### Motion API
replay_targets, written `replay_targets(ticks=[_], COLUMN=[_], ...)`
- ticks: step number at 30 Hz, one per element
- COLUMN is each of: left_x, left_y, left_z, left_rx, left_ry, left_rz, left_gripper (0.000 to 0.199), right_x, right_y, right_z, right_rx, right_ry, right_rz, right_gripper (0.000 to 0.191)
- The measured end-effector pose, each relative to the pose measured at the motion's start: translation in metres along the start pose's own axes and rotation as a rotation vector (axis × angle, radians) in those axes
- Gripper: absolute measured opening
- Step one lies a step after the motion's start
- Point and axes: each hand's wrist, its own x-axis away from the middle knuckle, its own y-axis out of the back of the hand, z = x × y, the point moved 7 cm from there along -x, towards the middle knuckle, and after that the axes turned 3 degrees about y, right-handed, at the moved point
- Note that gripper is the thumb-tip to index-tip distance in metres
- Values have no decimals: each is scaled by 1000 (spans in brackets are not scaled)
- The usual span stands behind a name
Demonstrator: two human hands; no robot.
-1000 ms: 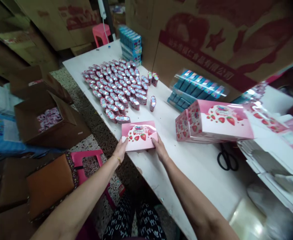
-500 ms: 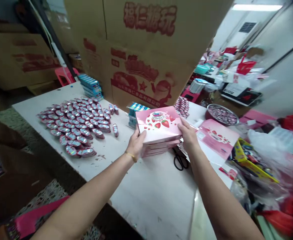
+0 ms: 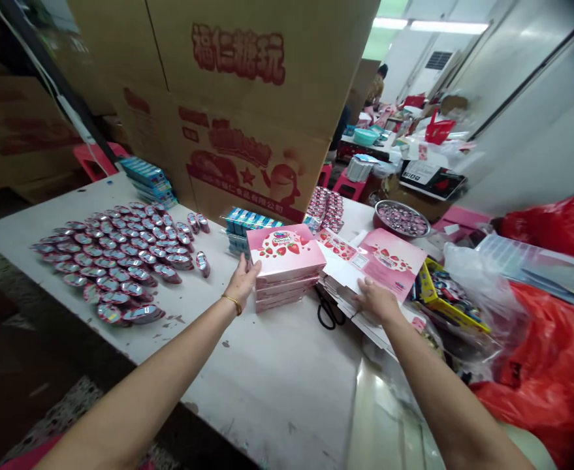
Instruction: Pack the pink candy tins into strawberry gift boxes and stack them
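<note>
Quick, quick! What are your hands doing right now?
Left hand: open, pressed against the side of the pink box stack.
Right hand: open, resting on the flat box sheets.

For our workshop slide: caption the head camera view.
Left hand steadies a stack of pink strawberry boxes; right hand presses flat cartons.

Right hand (image 3: 372,299): moving off the strawberry box stack (image 3: 284,267) onto flat pink box blanks (image 3: 379,258)
Stack: now sitting level on the white table (image 3: 267,365)
</note>
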Motion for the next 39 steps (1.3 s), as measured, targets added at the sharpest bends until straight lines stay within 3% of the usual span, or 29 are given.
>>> replay_targets(ticks=[3, 5, 8, 10, 13, 15, 16, 18, 19, 22, 25, 30, 33, 36, 39], left_x=[17, 32, 57, 78, 124, 169, 193, 236, 250, 268, 261, 240, 234, 227, 215], left_y=[22, 37, 56, 58, 37, 9, -4, -19, -20, -3, 39, 126, 175, 217, 253], left_z=[1, 2, -3, -18, -64, -103, -120, -150, -162, -183, -182, -159, -151, -146, -137], left_rx=[-75, -105, -159, -218, -378, -527, -597, -727, -785, -949, -1052, -1062, -970, -810, -640], left_ry=[21, -3, -100, -215, -532, -832, -986, -1236, -1320, -1372, -1228, -1001, -907, -775, -592], left_rz=[-52, -47, -25, -13, 92, 270, 367, 465, 457, 299, 187, 287, 393, 454, 463], left_gripper=[83, 78, 60, 48, 35, 36, 41, 52, 58, 71, 66, 39, 23, 11, 12], right_x=[1, 9, 48, 89, 153, 187, 199, 216, 221, 230, 240, 253, 247, 230, 214], right_y=[19, 48, 116, 169, 232, 255, 260, 261, 257, 237, 209, 158, 144, 134, 120], right_z=[-19, -47, -91, -98, -68, -27, -1, 53, 80, 162, 240, 344, 387, 414, 439], right_rx=[-38, -81, -136, -256, -749, -1064, -1160, -1274, -1295, -1294, -1337, -1427, -1448, -1487, -1487], right_ry=[-14, -122, -383, -444, -327, -238, -204, -154, -135, -50, 53, 157, 227, 229, 344], right_rz=[4, -108, -409, -656, -954, -1025, -1003, -901, -829, -574, -355, -42, 60, 202, 474], right_gripper=[31, 28, 32, 35, 31, 26, 26, 26, 26, 24, 27, 38, 47, 49, 45])
